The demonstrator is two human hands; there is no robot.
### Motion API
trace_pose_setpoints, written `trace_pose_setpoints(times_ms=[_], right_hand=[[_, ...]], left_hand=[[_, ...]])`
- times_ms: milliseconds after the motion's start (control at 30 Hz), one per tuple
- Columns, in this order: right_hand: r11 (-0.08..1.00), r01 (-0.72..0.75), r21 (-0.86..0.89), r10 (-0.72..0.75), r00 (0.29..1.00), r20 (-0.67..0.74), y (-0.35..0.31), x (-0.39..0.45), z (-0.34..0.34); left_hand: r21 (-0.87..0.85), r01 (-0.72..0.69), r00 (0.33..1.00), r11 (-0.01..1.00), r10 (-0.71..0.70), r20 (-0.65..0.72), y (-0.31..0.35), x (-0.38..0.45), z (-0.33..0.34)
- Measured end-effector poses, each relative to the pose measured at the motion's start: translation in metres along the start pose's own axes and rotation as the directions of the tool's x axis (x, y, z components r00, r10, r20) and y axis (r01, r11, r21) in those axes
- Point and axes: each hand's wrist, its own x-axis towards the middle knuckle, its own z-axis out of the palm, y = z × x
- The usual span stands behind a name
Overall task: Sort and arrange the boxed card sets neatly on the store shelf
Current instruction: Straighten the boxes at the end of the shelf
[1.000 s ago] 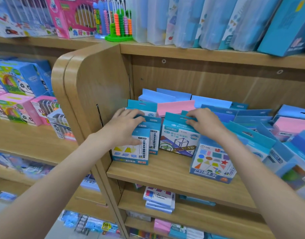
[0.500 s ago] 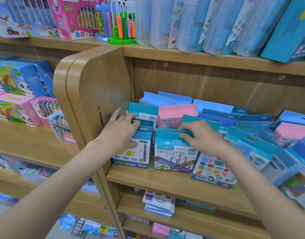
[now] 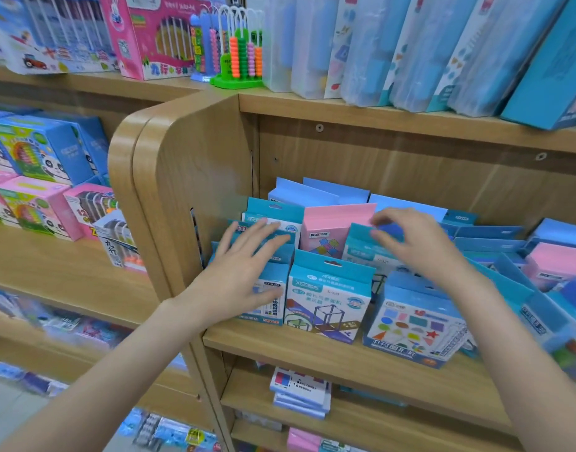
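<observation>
Boxed card sets stand in crowded rows on the middle wooden shelf [image 3: 312,349], at its left end against the side panel [image 3: 195,177]. The front row holds a cube-frame box [image 3: 327,301], with a coloured-shapes box [image 3: 413,327] to its right, tilted and out of line.

The left hand [image 3: 244,275] lies flat, fingers straight and spread, pressing on the leftmost front box [image 3: 268,298] and the teal header cards behind it. It grasps nothing. The right hand [image 3: 413,243] hovers with fingers curled at the hang tab of a second-row teal box [image 3: 365,246]; whether it already pinches the tab cannot be told.

Step in hand, as judged: steadying the left stack while selecting a box from the second row. The next move calls for a firm pinch on the tab and a straight upward lift, so neighbouring boxes do not topple.

Legible writing: "XISE" on the cube-frame box; "DUCKEYBEAR", or similar, on the pink box [image 3: 332,230] behind. Other print is Chinese and too small to read.

A green-based abacus [image 3: 241,57] stands on the shelf above.
</observation>
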Motion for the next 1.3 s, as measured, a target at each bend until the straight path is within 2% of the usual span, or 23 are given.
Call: trace_pose_setpoints(times_ms=[33,100,200,367,467,567,667,767,833,933,1100,1300], right_hand=[[0.996,-0.048,-0.071,0.047,0.999,-0.008,0.010,0.006,-0.003],[0.984,-0.105,-0.144,0.118,0.989,0.084,0.025,0.014,-0.003],[0.978,-0.068,-0.198,0.104,0.978,0.180,0.030,0.020,0.004],[0.990,-0.002,-0.140,0.023,0.989,0.147,0.010,0.032,-0.006],[0.993,0.054,-0.106,-0.024,0.963,0.269,-0.009,0.033,0.002],[0.994,0.064,-0.086,-0.027,0.925,0.379,-0.019,0.031,0.011],[0.999,0.035,0.008,-0.036,0.951,0.306,-0.025,0.040,-0.005],[0.992,0.112,0.060,-0.124,0.956,0.267,-0.037,0.065,-0.013],[0.975,0.217,0.046,-0.220,0.926,0.308,-0.049,0.089,-0.002],[0.937,0.350,0.008,-0.324,0.857,0.401,-0.065,0.128,0.023],[0.851,0.512,-0.118,-0.356,0.727,0.588,-0.073,0.162,0.068],[0.843,0.533,0.074,-0.490,0.702,0.517,-0.074,0.166,0.078]], left_hand=[[0.008,-0.038,0.999,0.999,0.038,-0.008,0.003,0.003,0.002],[0.012,-0.069,0.998,0.998,0.069,0.009,0.010,0.009,0.006],[-0.085,0.000,1.000,0.996,0.001,0.022,0.015,0.013,0.011],[-0.174,0.031,0.999,0.984,-0.035,-0.022,0.013,0.011,0.014],[-0.189,-0.005,0.997,0.982,-0.009,-0.075,0.010,0.010,0.016],[-0.286,0.041,0.993,0.957,-0.070,-0.094,0.001,0.006,0.011],[-0.270,0.055,0.983,0.961,-0.100,-0.156,-0.012,0.006,0.004],[-0.215,0.140,0.985,0.967,-0.159,-0.074,-0.020,0.013,0.000],[-0.120,0.170,0.985,0.978,-0.172,-0.007,-0.021,0.016,0.002],[-0.005,0.154,0.987,0.988,-0.155,-0.048,-0.021,0.014,0.009],[0.002,0.153,0.984,0.988,-0.152,-0.095,-0.014,0.003,0.006],[-0.020,0.173,0.985,0.985,-0.173,-0.010,-0.011,-0.005,-0.002]])
